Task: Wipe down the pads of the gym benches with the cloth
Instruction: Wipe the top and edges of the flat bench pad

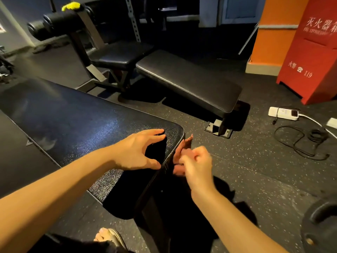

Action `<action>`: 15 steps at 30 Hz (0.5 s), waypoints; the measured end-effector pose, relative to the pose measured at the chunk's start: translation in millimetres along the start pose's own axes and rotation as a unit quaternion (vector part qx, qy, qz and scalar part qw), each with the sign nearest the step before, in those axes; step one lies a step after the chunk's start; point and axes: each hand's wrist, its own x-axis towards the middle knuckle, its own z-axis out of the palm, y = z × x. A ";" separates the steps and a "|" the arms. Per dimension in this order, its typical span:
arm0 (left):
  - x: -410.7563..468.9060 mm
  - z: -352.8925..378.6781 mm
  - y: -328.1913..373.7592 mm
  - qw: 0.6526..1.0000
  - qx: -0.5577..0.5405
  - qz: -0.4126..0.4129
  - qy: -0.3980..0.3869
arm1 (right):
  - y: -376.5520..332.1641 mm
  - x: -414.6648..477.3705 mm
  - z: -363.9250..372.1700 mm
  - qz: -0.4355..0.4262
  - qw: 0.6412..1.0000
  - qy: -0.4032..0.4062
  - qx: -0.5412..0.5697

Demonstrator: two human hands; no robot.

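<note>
1. Two pads showed: near bench pad (73, 115) seemingly mid-wipe, far bench pad (187, 79) apparently untouched.
2. Left hand (135, 152) rested on the near pad's right corner, fingers spread.
3. Right hand (197, 161), blurred, pinched the reddish cloth (183, 146) just beside that corner.

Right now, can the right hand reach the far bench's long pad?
Probably not: the right hand, gripping the cloth, sits by the near pad; open floor lies between it and the long pad.

This is a gym. Black padded benches (189, 79) stand on a speckled rubber floor (255, 170), with a round weight plate (321, 227) lying near the benches.
</note>
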 end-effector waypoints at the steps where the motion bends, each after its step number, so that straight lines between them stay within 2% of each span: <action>1: 0.1 -0.1 -0.2 1.000 0.002 0.002 0.001 | 9.5 -9.4 6.3 0.014 0.999 -0.038 0.000; 3: 0.1 -1.4 -0.9 1.000 -0.001 0.005 -0.002 | 14.9 -21.9 9.4 0.030 0.995 -0.090 -0.017; 4: 0.1 -2.3 -1.1 1.000 -0.007 0.004 -0.006 | 11.6 -19.0 6.6 0.022 0.996 -0.088 -0.025; 8: 2.3 -3.4 -1.5 1.000 -0.016 0.002 -0.011 | -21.2 21.2 -16.0 -0.045 0.998 0.022 -0.029; 10: 2.9 -0.5 -0.4 1.000 -0.005 0.004 -0.003 | -24.4 22.5 -15.4 -0.070 0.996 0.023 -0.057; 12: 3.1 3.9 -1.4 1.000 0.009 0.008 0.017 | -9.3 7.2 -3.6 -0.031 0.998 -0.050 -0.038; 15: 3.8 8.7 -4.9 0.999 0.025 0.017 0.033 | 6.1 -11.6 2.7 0.075 0.983 -0.170 0.015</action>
